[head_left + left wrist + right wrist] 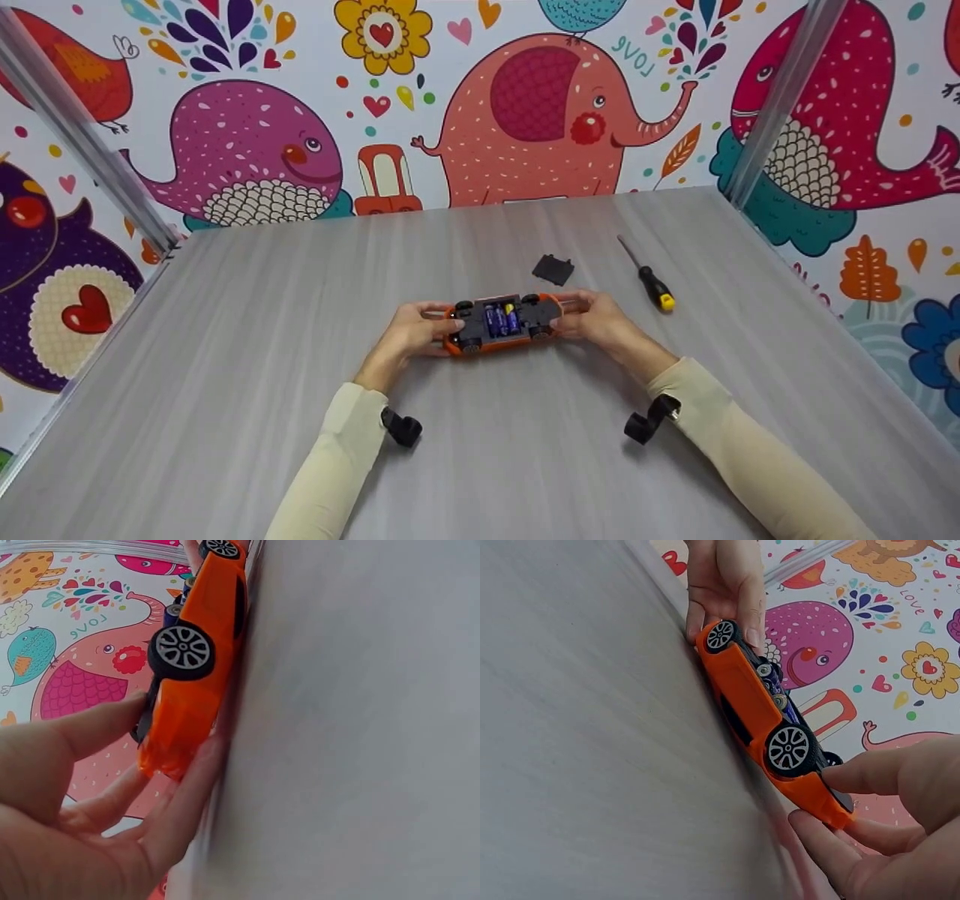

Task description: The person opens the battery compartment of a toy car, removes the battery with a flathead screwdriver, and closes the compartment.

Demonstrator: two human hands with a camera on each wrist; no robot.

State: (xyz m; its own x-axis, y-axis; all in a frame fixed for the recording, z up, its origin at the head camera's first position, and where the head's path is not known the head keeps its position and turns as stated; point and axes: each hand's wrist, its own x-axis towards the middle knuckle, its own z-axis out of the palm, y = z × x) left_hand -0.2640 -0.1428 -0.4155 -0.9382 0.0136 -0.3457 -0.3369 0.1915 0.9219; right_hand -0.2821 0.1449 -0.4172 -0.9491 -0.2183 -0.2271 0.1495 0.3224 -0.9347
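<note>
An orange toy car (pixel 504 324) is held upside down, close over the table, its dark underside facing up. Blue batteries (pixel 501 319) sit side by side in the uncovered compartment at its middle. My left hand (pixel 409 330) grips one end, thumb on the underside and fingers beneath, as the left wrist view also shows with the orange body (pixel 199 697). At the opposite end my right hand (pixel 598 321) pinches the car the same way; in the right wrist view its thumb (pixel 862 771) presses on the dark base. The roof faces the table and is mostly hidden.
Beyond the car lies a small black battery cover (pixel 553 269) on the grey table (pixel 300 390). A screwdriver (pixel 654 285) with a black and yellow handle rests to the right. Patterned walls (pixel 525 112) with metal posts border the table at the back and sides.
</note>
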